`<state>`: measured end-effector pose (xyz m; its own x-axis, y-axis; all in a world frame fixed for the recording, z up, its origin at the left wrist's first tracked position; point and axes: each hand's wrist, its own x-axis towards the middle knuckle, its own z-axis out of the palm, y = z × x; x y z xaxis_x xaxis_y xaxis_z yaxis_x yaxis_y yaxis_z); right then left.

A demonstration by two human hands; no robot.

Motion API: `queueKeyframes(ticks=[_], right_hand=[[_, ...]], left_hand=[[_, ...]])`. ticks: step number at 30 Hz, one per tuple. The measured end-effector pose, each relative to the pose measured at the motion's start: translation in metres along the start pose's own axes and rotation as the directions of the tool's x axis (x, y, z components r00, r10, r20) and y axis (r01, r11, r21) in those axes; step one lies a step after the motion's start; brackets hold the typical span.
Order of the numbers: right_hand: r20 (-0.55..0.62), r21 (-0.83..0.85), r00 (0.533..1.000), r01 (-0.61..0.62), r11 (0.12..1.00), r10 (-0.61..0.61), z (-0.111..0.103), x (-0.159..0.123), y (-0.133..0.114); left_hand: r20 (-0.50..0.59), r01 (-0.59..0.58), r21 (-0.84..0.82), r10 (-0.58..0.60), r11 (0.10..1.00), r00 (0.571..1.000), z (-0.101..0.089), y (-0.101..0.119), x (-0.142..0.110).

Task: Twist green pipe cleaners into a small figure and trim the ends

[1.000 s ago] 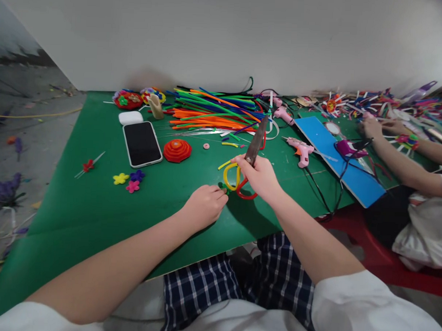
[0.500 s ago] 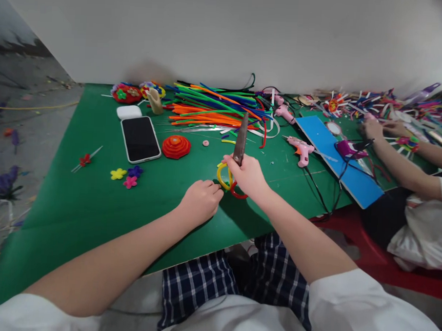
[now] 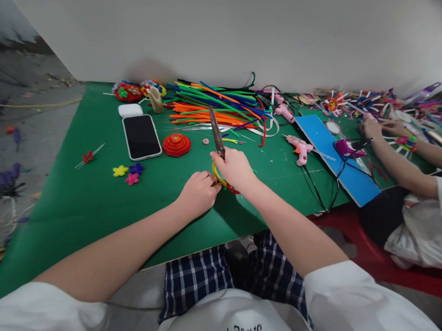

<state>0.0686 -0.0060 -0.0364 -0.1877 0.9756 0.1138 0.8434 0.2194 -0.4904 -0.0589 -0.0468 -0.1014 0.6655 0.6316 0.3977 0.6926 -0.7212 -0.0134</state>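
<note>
My right hand (image 3: 233,168) grips a pair of scissors (image 3: 217,136) by its yellow and red handles, the dark blades pointing up and to the left. My left hand (image 3: 198,193) rests curled on the green table (image 3: 95,199) right beside it, fingertips pinched on something small that I cannot make out. The two hands touch near the scissor handles.
A phone (image 3: 141,136), a white case (image 3: 130,110), an orange felt flower (image 3: 177,144) and small felt flowers (image 3: 128,173) lie to the left. A pile of pipe cleaners (image 3: 216,109) sits at the back. Pink glue guns (image 3: 298,149) and a blue board (image 3: 338,158) lie right, by another person's arms (image 3: 397,163).
My right hand has moved left toward my left hand, and the scissor blades have swung from leaning right to leaning left. My left hand has stayed in place.
</note>
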Motion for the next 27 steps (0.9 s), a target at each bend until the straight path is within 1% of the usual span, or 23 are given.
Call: queueKeyframes(ticks=[3,5,7,9,10,12,14,17,20,22,27], right_hand=[[0.017,-0.001,1.0,-0.002,1.0,0.002,0.001,0.005,-0.003],[-0.01,0.049,1.0,-0.015,0.999,0.016,0.0,0.003,-0.001],[-0.06,0.16,0.995,-0.068,0.985,0.079,-0.002,-0.005,0.006],[-0.118,0.303,0.976,-0.142,0.942,0.185,-0.006,-0.018,0.013],[-0.156,0.358,0.963,-0.153,0.921,0.221,-0.009,-0.025,0.016],[-0.244,0.401,0.938,-0.132,0.907,0.244,-0.015,-0.04,0.019],[-0.286,0.393,0.93,-0.107,0.913,0.232,-0.019,-0.05,0.017],[-0.272,0.398,0.941,-0.079,0.914,0.2,-0.017,-0.058,0.012],[-0.222,0.426,0.956,-0.08,0.901,0.19,-0.007,-0.058,0.009],[-0.207,0.433,0.958,-0.092,0.897,0.198,0.0,-0.059,0.009],[-0.222,0.383,0.955,-0.1,0.918,0.197,0.007,-0.057,0.007]], left_hand=[[-0.003,-0.004,-0.01,0.004,1.0,1.0,0.0,-0.001,0.001],[-0.01,-0.001,-0.029,0.001,1.0,1.0,0.001,-0.002,0.0],[-0.017,0.001,-0.056,-0.002,0.998,1.0,0.003,-0.003,0.0],[-0.017,0.005,-0.085,-0.006,0.996,1.0,0.004,-0.004,0.0],[-0.012,0.009,-0.1,-0.01,0.995,1.0,0.005,-0.005,0.0],[0.004,0.025,-0.135,-0.025,0.991,1.0,0.006,-0.006,0.001],[0.019,0.05,-0.166,-0.047,0.985,0.999,0.005,-0.007,0.001],[0.033,0.079,-0.184,-0.074,0.98,0.997,0.004,-0.007,0.002],[0.048,0.087,-0.194,-0.079,0.977,0.996,0.004,-0.007,0.002],[0.053,0.089,-0.205,-0.08,0.975,0.995,0.003,-0.007,0.001],[0.059,0.085,-0.216,-0.074,0.973,0.996,0.003,-0.008,0.001]])
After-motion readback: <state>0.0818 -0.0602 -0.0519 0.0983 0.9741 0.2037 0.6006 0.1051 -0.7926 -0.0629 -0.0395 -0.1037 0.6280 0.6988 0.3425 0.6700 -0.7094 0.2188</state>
